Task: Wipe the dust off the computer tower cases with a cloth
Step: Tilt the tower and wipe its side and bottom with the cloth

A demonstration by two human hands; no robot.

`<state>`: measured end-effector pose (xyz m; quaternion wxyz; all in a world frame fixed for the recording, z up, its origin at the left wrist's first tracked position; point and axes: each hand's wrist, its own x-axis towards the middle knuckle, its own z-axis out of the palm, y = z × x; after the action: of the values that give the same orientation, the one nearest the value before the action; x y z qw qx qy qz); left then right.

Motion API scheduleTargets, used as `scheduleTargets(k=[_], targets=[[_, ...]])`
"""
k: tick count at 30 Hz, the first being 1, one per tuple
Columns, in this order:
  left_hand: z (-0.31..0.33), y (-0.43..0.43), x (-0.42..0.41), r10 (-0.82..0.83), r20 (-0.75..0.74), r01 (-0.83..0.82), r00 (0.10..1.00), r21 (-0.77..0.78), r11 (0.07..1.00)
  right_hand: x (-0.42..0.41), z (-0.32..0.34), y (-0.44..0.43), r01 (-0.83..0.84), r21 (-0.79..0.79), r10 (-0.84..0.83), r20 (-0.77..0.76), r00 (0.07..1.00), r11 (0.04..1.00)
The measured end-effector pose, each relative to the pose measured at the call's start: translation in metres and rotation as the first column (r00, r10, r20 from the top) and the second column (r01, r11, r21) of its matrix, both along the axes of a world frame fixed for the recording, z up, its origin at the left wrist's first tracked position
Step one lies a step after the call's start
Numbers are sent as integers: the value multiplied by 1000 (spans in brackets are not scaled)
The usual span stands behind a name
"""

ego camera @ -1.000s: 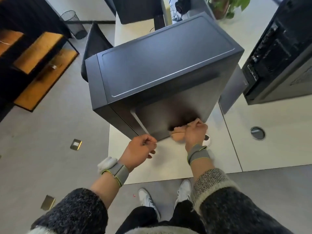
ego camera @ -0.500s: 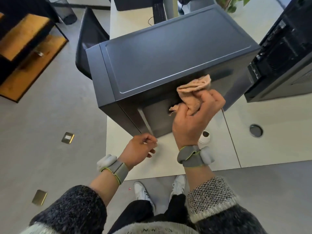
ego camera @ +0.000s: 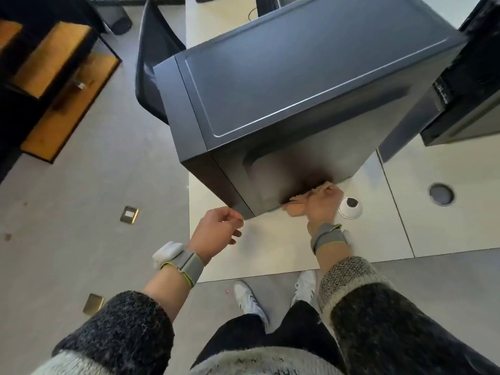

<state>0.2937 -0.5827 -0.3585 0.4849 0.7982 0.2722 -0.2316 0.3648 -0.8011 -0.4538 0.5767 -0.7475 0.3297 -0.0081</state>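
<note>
The dark computer case [ego camera: 297,85] stands on the pale desk [ego camera: 270,253], near its front left corner, and the right hand [ego camera: 323,203] is low on the side panel, fingers curled around a bunched peach cloth [ego camera: 296,208] and pressing it against the case's bottom edge where it meets the desk. The left hand [ego camera: 216,231] sits at the case's near bottom corner, fingers curled and fingertips at the edge; whether it actually pinches the corner cannot be told. A second case [ego camera: 465,90] pokes in at the right, just beside the first. There are two cable holes in the desk, one white [ego camera: 349,207] just beside the right hand, one grey [ego camera: 441,194] farther right. Both wrists wear grey bands. Two brass plates [ego camera: 129,214] lie in the floor, and a dark chair [ego camera: 151,63] stands behind the case.
</note>
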Motion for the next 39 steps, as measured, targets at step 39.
scheduleTargets(k=[39], targets=[[15,36,4,20,168,5,986,-148,989,-61,136,87,96,127,-134,343,930,987]])
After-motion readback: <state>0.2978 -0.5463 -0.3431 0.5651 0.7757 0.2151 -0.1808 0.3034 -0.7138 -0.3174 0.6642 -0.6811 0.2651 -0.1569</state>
